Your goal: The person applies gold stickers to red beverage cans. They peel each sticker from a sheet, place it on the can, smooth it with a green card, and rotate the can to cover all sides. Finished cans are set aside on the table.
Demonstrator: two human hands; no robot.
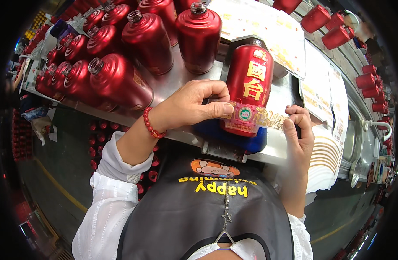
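A glossy red bottle (240, 84) with large gold characters lies tilted on a blue-padded rest (255, 146) in front of me. Across its lower part runs a gold-patterned label strip (270, 118) with a round green-and-white emblem. The strip's left end is pinched between thumb and forefinger of my left hand (194, 102), against the bottle's side. Off to the bottle's right, my right hand (299, 128) has its thumb and curled fingers on the other end, which stands away from the glass. A red bead bracelet (153, 123) circles my left wrist.
Several unlabelled red bottles (149, 43) stand crowded at the left and back of the metal table (186, 71). Printed label sheets (268, 32) lie behind and to the right. More red bottles (335, 37) stand on a conveyor (359, 93) at the far right.
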